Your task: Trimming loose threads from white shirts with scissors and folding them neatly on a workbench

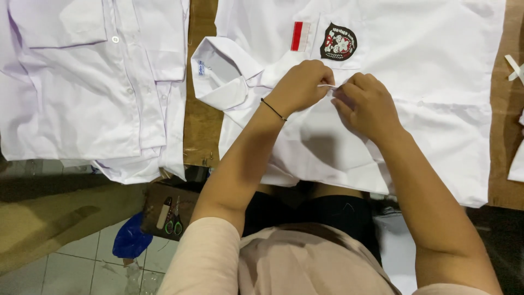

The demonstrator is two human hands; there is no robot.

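You pinch a thin white strip (327, 86) between both hands, left hand (301, 86) and right hand (367, 104), over the white shirt (436, 109), apparently mid-fastening; next calls for steady tension.

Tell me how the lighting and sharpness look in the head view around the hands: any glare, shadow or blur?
Head view: even, bright light on the white shirt, slightly washed out but no hard glare; a soft shadow falls under the left hand and forearm; the right hand and the badge are sharp enough; the floor at lower left is dim.
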